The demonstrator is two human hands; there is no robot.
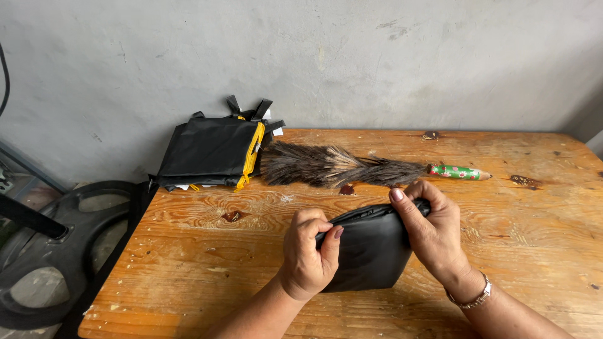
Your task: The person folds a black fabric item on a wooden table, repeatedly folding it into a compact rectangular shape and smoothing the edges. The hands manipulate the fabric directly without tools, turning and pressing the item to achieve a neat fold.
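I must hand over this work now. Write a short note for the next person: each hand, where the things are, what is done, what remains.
Left hand: grips the left end of the black pouch.
Right hand: pinches its top right corner.
The pouch lies on the wooden table, near the front edge.
Behind it: a feather duster and a stack of black pouches with yellow trim.
Done: the pouch is in hand.
Left: cannot tell whether its top edge is closed.

Feather duster point(342, 166), stacked black bags point(210, 154)

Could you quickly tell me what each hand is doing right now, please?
Left hand: closed, gripping the left end of the black pouch.
Right hand: closed, gripping the pouch's top right corner.
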